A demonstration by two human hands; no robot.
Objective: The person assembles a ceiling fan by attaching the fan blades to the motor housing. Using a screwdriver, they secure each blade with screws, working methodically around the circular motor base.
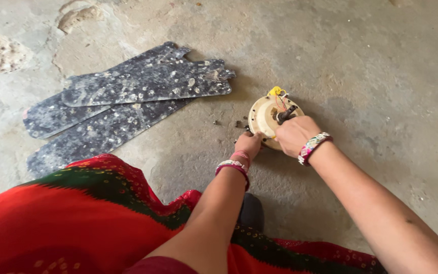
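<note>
**Two hands on a fan motor housing, head view**

Two bare hands meet at a round, cream-coloured metal fan motor housing (265, 117) lying on the floor. Right hand (295, 134) is curled closed over the near right edge of the housing, fingers wrapped down around its rim; a beaded multicoloured bangle (314, 147) sits at that wrist. Left hand (249, 144) rests against the near left edge of the housing, its fingers tucked under and hidden, so whether it grips anything cannot be told; pink and white bangles (235, 165) ring this wrist. Just beyond the right hand, a dark shaft stub (286, 114) rises from the housing's centre, with red and white wires and a yellow wire end (277, 91) at the far rim. Small dark bits (239, 123) lie on the floor just left of the housing. Well to the left of both hands, three dark, speckled, dirt-spotted fan blades (128, 101) lie overlapping, flat on the floor. Nearest the camera, red cloth with a green patterned band (77, 203) covers the person's lap. Rough grey concrete floor (371, 61), stained and chipped at far left, bears everything.
</note>
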